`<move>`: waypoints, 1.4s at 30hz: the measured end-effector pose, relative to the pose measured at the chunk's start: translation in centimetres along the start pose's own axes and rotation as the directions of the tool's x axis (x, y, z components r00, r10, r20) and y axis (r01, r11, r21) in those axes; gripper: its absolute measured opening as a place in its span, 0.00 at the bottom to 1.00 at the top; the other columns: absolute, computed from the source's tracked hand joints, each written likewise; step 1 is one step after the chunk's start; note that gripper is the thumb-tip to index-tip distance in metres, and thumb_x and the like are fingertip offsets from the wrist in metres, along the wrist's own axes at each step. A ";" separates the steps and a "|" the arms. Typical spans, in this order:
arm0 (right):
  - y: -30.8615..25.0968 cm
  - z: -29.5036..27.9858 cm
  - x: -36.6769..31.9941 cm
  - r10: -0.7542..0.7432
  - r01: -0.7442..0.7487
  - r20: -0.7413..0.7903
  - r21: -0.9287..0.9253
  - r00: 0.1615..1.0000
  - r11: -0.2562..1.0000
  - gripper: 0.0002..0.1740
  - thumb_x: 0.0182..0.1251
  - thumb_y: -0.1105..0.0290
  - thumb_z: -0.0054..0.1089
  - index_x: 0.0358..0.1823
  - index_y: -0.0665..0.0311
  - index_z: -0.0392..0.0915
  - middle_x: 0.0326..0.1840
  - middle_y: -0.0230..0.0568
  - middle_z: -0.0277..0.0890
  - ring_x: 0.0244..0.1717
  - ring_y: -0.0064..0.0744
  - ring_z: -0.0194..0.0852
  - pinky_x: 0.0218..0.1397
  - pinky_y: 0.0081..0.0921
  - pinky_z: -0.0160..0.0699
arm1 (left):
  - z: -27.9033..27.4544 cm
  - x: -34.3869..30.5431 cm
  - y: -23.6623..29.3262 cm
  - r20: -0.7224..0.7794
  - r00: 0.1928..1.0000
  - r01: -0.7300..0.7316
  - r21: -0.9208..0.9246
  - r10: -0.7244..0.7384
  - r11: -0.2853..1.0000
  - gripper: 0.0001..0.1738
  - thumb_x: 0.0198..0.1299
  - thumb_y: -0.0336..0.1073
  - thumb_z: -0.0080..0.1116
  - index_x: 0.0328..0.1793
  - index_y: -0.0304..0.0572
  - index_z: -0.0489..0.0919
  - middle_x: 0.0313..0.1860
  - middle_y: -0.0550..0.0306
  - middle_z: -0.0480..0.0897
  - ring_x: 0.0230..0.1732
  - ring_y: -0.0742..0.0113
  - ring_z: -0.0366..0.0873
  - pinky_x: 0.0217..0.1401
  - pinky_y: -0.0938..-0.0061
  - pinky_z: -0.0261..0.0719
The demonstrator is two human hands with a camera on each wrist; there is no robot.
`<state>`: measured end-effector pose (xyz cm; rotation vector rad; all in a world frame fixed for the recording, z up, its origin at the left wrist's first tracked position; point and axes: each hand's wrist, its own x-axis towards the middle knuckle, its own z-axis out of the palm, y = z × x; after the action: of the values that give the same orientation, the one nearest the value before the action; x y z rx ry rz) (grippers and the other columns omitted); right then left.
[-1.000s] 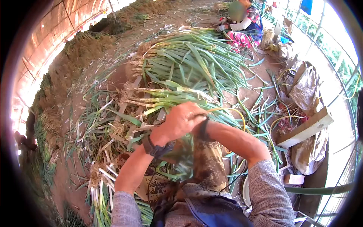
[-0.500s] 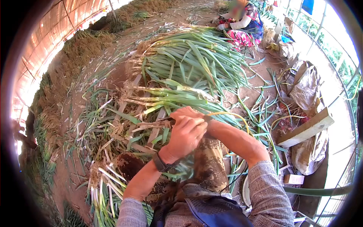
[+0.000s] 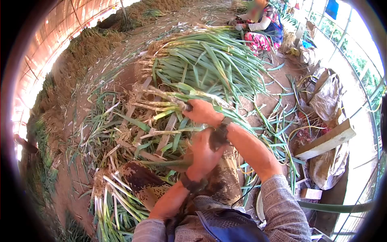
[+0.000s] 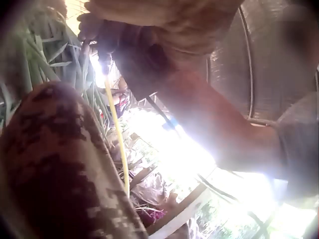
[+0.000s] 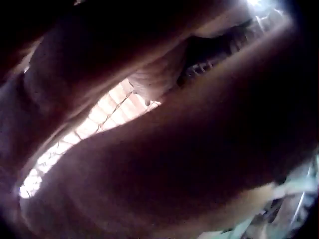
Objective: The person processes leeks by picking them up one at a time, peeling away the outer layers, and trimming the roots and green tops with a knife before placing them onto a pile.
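Observation:
In the head view my right hand [image 3: 205,113] reaches forward over the leeks, fingers curled on a small dark tool [image 3: 188,107]. A yellow hose [image 4: 117,127] runs down from the dark grip at this hand in the left wrist view. A brownish leek stalk [image 3: 167,97] meets the tool's tip. Closer to my body, my left hand [image 3: 201,155] is blurred, below the right wrist. One rooted leek [image 3: 173,131] points toward its fingertips; I cannot tell whether it holds that stalk. In the right wrist view, dark skin fills most of the frame.
A large leek heap [image 3: 209,66] lies ahead, with loose pale-stemmed leeks [image 3: 121,197] by my left leg. Wooden slats [image 3: 166,135] cross the trimmings. At right lie a whitish beam [image 3: 325,138] and crumpled sacking [image 3: 328,94]. Another person [image 3: 264,28] sits at the back.
The hands have come apart. My right hand has moved forward with the dark tool, while my left has dropped back toward my lap and right.

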<state>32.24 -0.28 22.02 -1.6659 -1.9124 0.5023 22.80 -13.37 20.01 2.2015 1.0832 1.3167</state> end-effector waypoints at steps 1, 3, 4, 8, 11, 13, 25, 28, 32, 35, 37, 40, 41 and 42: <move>0.1 0.3 0.0 -0.002 0.002 0.002 0.000 1.000 1.000 0.22 0.62 0.49 0.61 0.40 0.62 0.82 0.36 0.52 0.83 0.41 0.56 0.81 0.45 0.48 0.79 | 0.3 0.2 0.8 0.020 0.990 0.143 -0.220 -0.142 0.965 0.28 0.47 0.35 0.76 0.53 0.35 0.76 0.46 0.47 0.80 0.44 0.49 0.78 0.51 0.62 0.76; 0.2 1.3 0.0 0.028 -0.016 -0.091 0.136 0.995 0.991 0.23 0.61 0.48 0.63 0.42 0.62 0.82 0.36 0.52 0.83 0.40 0.57 0.81 0.45 0.48 0.78 | 0.7 0.1 0.1 0.062 0.958 0.280 -0.421 -0.281 0.863 0.27 0.47 0.35 0.75 0.53 0.34 0.76 0.45 0.47 0.80 0.44 0.49 0.79 0.50 0.63 0.77; 0.0 1.2 0.0 0.023 -0.010 -0.091 0.138 0.996 0.990 0.23 0.61 0.48 0.63 0.42 0.62 0.82 0.36 0.52 0.83 0.40 0.57 0.81 0.45 0.48 0.78 | 1.1 0.1 -1.4 -0.003 0.986 0.155 -0.351 -0.166 0.924 0.26 0.47 0.34 0.74 0.52 0.34 0.77 0.44 0.47 0.81 0.42 0.50 0.80 0.48 0.64 0.78; 1.0 0.6 -0.5 0.062 -0.067 -0.083 -0.049 0.995 0.997 0.21 0.62 0.49 0.62 0.42 0.61 0.80 0.39 0.51 0.83 0.44 0.56 0.82 0.47 0.50 0.78 | -0.6 1.4 -3.3 -0.009 0.999 -0.035 -0.178 0.033 0.984 0.21 0.46 0.31 0.71 0.48 0.33 0.79 0.39 0.46 0.82 0.38 0.52 0.81 0.44 0.65 0.79; 2.7 2.1 -0.3 -0.097 0.058 -0.147 -0.245 0.984 0.968 0.21 0.60 0.51 0.64 0.44 0.60 0.78 0.39 0.48 0.83 0.44 0.52 0.82 0.43 0.48 0.78 | -2.0 3.2 -2.1 0.020 1.000 0.013 -0.140 -0.010 0.990 0.18 0.46 0.34 0.70 0.43 0.35 0.80 0.36 0.44 0.82 0.36 0.48 0.81 0.41 0.63 0.80; 4.4 3.4 -0.5 -0.233 0.160 -0.173 -0.354 0.957 0.921 0.22 0.57 0.51 0.66 0.47 0.58 0.77 0.41 0.46 0.84 0.46 0.50 0.83 0.42 0.48 0.79 | -2.4 3.5 -1.5 0.061 0.998 0.026 -0.112 -0.020 0.993 0.18 0.46 0.36 0.69 0.42 0.36 0.80 0.36 0.43 0.82 0.36 0.47 0.82 0.41 0.62 0.80; 1.9 1.3 -1.6 0.080 -0.074 0.097 -0.064 0.992 0.995 0.20 0.63 0.50 0.61 0.38 0.61 0.78 0.35 0.57 0.82 0.40 0.62 0.80 0.42 0.53 0.76 | -0.5 0.0 -5.7 0.153 0.945 0.326 -0.376 -0.289 0.867 0.17 0.61 0.38 0.65 0.52 0.37 0.81 0.42 0.53 0.85 0.43 0.62 0.82 0.48 0.69 0.79; 2.7 1.7 -1.9 -0.077 0.125 0.246 -0.189 0.966 0.974 0.20 0.62 0.52 0.61 0.41 0.63 0.78 0.33 0.60 0.81 0.39 0.64 0.79 0.41 0.54 0.75 | -2.5 0.9 -9.2 0.230 0.772 0.619 -0.485 -0.592 0.618 0.13 0.66 0.42 0.63 0.48 0.42 0.83 0.37 0.64 0.84 0.35 0.78 0.78 0.38 0.77 0.78; 1.0 1.9 -1.0 -0.083 0.233 0.436 -0.302 0.896 0.924 0.25 0.60 0.53 0.64 0.51 0.63 0.76 0.38 0.57 0.82 0.44 0.61 0.79 0.49 0.53 0.76 | -2.2 1.3 -15.0 0.349 0.564 0.602 -0.794 -0.748 0.084 0.16 0.70 0.51 0.58 0.45 0.47 0.83 0.35 0.66 0.84 0.31 0.76 0.80 0.31 0.76 0.79; 0.8 1.7 -0.2 -0.223 0.348 0.429 -0.239 0.875 0.907 0.29 0.58 0.55 0.66 0.57 0.63 0.73 0.54 0.54 0.77 0.57 0.56 0.75 0.61 0.50 0.71 | -2.3 1.2 -17.1 0.363 0.525 0.581 -0.814 -0.770 0.012 0.16 0.70 0.50 0.58 0.45 0.47 0.82 0.35 0.63 0.84 0.31 0.73 0.81 0.31 0.75 0.81; 2.3 2.9 0.7 -0.263 0.384 0.421 -0.235 0.868 0.893 0.29 0.58 0.55 0.66 0.57 0.63 0.73 0.55 0.54 0.77 0.56 0.57 0.75 0.60 0.50 0.71 | -2.8 1.5 -18.9 0.399 0.548 0.604 -0.796 -0.735 0.018 0.16 0.70 0.50 0.56 0.46 0.46 0.81 0.37 0.60 0.84 0.35 0.70 0.83 0.32 0.73 0.82; 3.6 4.3 2.6 -0.232 0.347 0.439 -0.201 0.868 0.916 0.25 0.58 0.58 0.64 0.54 0.64 0.74 0.49 0.56 0.79 0.52 0.60 0.76 0.56 0.50 0.73 | -2.5 1.9 -20.9 0.282 0.521 0.497 -0.867 -0.806 0.019 0.15 0.69 0.45 0.55 0.49 0.40 0.78 0.38 0.56 0.82 0.34 0.67 0.82 0.35 0.69 0.84; 3.9 4.8 2.9 -0.176 0.308 0.488 -0.203 0.855 0.930 0.24 0.59 0.59 0.63 0.53 0.64 0.74 0.45 0.57 0.79 0.49 0.61 0.76 0.54 0.50 0.74 | -2.5 1.6 -22.7 0.277 0.518 0.495 -0.869 -0.809 0.018 0.15 0.69 0.45 0.55 0.49 0.40 0.78 0.38 0.56 0.82 0.34 0.67 0.82 0.35 0.69 0.84; 4.2 5.2 3.0 -0.118 0.267 0.535 -0.209 0.836 0.941 0.22 0.59 0.60 0.62 0.51 0.64 0.75 0.41 0.57 0.80 0.47 0.62 0.76 0.52 0.50 0.75 | -2.0 0.8 -25.7 0.262 0.464 0.503 -0.864 -0.846 0.008 0.14 0.70 0.43 0.54 0.51 0.40 0.77 0.41 0.54 0.82 0.37 0.65 0.83 0.38 0.66 0.85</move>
<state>32.05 3.74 15.89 -1.5784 -2.6230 0.6778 10.21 3.61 5.21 0.4054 0.9859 1.2566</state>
